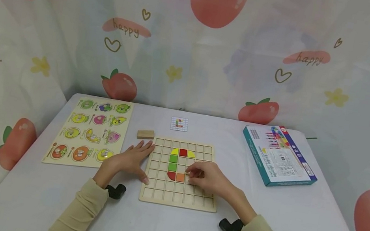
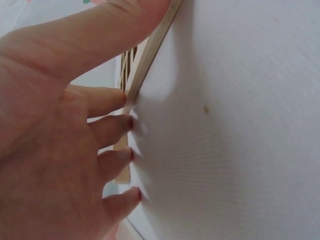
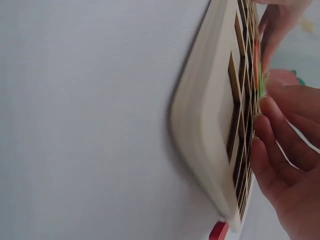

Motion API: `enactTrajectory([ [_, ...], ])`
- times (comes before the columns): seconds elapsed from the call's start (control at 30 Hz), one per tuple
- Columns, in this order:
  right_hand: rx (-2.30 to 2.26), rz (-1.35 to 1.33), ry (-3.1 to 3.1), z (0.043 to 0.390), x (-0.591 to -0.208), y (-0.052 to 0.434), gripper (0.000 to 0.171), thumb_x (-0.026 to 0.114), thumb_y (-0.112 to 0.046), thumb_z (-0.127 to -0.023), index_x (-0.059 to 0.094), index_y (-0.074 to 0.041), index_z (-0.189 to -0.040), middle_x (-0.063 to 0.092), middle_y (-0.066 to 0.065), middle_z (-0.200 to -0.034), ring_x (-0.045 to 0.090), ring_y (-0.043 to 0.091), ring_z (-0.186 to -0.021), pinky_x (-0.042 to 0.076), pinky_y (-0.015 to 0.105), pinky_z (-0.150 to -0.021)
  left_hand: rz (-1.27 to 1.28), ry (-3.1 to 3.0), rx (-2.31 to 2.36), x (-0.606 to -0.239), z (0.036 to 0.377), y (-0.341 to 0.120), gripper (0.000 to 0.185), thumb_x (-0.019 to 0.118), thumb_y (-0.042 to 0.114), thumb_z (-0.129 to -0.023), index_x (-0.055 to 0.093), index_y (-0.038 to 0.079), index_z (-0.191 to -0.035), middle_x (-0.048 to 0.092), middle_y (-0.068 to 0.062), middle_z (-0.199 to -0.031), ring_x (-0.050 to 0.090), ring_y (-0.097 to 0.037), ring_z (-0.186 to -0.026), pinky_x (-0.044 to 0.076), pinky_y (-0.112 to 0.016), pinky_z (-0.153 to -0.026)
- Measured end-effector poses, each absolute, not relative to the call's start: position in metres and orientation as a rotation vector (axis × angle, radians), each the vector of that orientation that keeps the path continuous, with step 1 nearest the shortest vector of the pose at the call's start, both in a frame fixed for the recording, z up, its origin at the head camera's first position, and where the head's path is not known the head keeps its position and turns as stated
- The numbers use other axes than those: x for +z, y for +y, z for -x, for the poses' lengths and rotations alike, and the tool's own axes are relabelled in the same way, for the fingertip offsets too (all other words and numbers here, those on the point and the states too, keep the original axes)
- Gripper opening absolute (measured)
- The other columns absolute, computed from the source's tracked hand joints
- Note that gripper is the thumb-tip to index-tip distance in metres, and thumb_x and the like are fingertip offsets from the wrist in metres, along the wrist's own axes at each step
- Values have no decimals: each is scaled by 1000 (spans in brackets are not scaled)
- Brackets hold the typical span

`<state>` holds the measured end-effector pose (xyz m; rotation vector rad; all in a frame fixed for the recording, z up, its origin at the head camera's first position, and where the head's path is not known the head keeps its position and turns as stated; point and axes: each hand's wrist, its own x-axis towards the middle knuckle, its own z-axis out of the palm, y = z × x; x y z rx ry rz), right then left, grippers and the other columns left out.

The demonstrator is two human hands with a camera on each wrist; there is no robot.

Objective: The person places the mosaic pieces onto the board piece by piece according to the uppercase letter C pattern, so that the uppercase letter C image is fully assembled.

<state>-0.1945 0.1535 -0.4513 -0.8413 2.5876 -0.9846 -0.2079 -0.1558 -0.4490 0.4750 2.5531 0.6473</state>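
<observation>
Both hands are spread flat: left hand (image 1: pixel 133 159) steadies the board (image 1: pixel 177 200), right hand (image 1: pixel 206 176) presses a tile (image 1: pixel 180 177). Tiles could be knocked loose if bumped.

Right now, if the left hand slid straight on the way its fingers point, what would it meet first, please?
The left hand lies flat at the wooden grid board's left edge, fingers pointing up and slightly right. Going on, it would probably meet the small wooden block first, though depth is hard to judge.

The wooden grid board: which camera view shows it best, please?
The head view shows the wooden grid board best: all of it from above, with its coloured pieces. The left wrist view shows only its thin edge by the left hand. The right wrist view shows one corner, edge-on, beside the right hand.
</observation>
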Motion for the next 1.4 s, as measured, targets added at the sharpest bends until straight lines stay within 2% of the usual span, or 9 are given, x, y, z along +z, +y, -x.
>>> enactTrajectory([
  [0.4,-978,812,2644,185,-450,191,17,77,-7,-90,75,-6,-107,69,-5,-90,58,6,-80,52,19,-70,-458,2558,649,-451,208,-156,121,93,35,-73,20,5,-164,8,-12,-174,-2,-36,-161,3,-58,-129],
  [0.67,-955,747,2705,181,-448,213,19,78,-7,-89,75,-7,-107,64,-6,-86,54,9,-79,48,19,-67,-469,2558,639,-452,209,-156,121,93,36,-73,20,4,-164,8,-13,-174,-1,-37,-161,3,-59,-129],
  [1.0,-908,611,2747,186,-451,234,30,78,-7,-87,70,-4,-116,64,0,-92,54,15,-83,48,20,-68,-464,2562,631,-450,208,-157,122,93,36,-73,19,4,-164,8,-14,-174,-1,-38,-161,4,-59,-129],
  [1.4,-859,507,2752,190,-456,236,27,81,-17,-89,71,-6,-111,60,-1,-89,52,15,-82,46,21,-67,-470,2552,636,-449,208,-155,121,93,35,-73,19,4,-164,7,-13,-174,-2,-37,-161,3,-59,-129],
])
